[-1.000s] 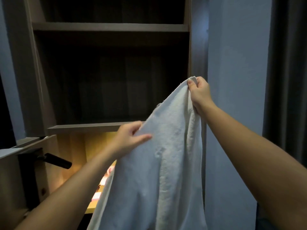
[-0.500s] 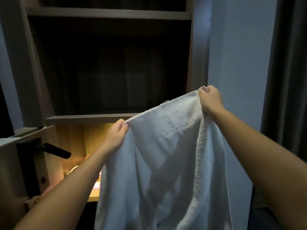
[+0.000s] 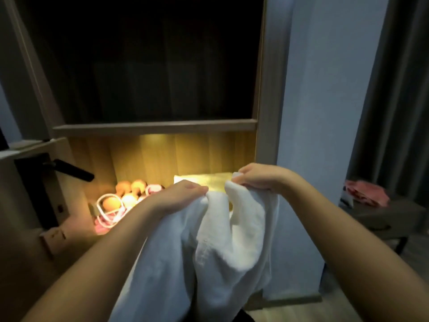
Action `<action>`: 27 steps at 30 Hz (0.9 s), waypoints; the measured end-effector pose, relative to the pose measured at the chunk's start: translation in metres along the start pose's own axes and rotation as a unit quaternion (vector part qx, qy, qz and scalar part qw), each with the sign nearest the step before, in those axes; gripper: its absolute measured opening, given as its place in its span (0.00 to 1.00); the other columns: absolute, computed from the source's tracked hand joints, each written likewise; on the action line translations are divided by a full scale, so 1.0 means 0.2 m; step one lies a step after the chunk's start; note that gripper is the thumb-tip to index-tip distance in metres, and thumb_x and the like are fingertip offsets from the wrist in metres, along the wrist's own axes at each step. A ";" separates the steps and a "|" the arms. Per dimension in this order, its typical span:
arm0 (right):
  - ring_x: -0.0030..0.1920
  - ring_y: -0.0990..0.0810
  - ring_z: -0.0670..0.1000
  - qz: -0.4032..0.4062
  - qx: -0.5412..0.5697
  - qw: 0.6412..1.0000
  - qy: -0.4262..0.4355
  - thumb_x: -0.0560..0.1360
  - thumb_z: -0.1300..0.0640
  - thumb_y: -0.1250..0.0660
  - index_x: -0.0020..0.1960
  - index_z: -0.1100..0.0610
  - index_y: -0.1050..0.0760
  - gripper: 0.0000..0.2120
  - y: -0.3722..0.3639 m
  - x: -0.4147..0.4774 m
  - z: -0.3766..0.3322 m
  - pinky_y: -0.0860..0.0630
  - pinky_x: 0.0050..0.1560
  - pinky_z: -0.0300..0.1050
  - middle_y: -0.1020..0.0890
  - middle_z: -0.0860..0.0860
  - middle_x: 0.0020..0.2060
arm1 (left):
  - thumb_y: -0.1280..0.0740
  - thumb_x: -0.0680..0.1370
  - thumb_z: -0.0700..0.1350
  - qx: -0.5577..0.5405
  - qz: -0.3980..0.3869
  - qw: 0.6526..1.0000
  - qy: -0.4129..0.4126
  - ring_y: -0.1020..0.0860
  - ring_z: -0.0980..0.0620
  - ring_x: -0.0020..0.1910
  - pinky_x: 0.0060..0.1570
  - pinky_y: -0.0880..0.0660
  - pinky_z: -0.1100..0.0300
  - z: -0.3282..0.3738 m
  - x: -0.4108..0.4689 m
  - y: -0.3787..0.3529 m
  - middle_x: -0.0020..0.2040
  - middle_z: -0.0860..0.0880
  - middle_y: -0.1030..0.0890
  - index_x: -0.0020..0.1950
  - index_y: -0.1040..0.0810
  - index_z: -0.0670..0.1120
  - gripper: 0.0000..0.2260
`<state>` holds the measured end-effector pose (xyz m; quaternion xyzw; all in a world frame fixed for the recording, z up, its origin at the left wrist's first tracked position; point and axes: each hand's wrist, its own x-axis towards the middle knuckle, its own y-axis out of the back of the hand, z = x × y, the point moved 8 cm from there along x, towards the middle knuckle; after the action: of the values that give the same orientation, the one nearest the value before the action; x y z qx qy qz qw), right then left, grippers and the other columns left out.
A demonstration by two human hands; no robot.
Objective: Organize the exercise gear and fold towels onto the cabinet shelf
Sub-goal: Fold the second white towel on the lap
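Gripping the white towel (image 3: pixel 222 247) along its top edge, the left hand (image 3: pixel 178 196) and right hand (image 3: pixel 260 180) hold it bunched before the lit cabinet shelf (image 3: pixel 204 180), where exercise gear (image 3: pixel 123 201) sits at left.

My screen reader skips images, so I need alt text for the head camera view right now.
Two hands, left hand and right hand, grip the bunched top edge of a white towel before a lit cabinet compartment. Pink and orange exercise gear lies inside at the left.
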<state>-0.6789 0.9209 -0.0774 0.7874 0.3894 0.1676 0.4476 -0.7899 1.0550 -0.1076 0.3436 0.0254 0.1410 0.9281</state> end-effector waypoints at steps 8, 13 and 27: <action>0.53 0.21 0.45 -0.124 0.115 0.985 -0.021 0.75 0.45 0.36 0.51 0.47 0.22 0.09 -0.83 -0.12 0.44 0.25 0.58 0.48 0.19 0.45 0.52 | 0.36 0.81 0.50 -0.181 -0.116 0.968 0.130 0.23 0.51 0.44 0.49 0.27 0.54 -0.58 -0.23 -0.65 0.44 0.44 0.19 0.49 0.19 0.36 0.17; 0.50 0.22 0.49 -0.184 0.226 0.953 -0.080 0.79 0.47 0.38 0.53 0.53 0.20 0.12 -1.32 -0.24 0.66 0.25 0.53 0.42 0.17 0.54 0.50 | 0.37 0.81 0.48 -0.203 -0.179 0.943 0.195 0.21 0.51 0.44 0.49 0.26 0.58 -0.85 -0.36 -1.00 0.43 0.47 0.16 0.44 0.17 0.43 0.13; 0.46 0.26 0.48 -0.253 0.028 0.962 -0.100 0.74 0.50 0.32 0.54 0.55 0.21 0.12 -1.67 -0.20 0.73 0.30 0.48 0.42 0.20 0.53 0.48 | 0.34 0.78 0.53 0.047 -0.172 0.980 0.089 0.25 0.55 0.47 0.50 0.28 0.59 -1.05 -0.49 -1.09 0.48 0.53 0.21 0.53 0.23 0.48 0.09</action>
<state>-0.7685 0.9056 -0.4318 0.6882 0.5333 -0.0413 0.4902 -0.8615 1.0016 -0.4129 0.3636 0.1735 0.0084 0.9152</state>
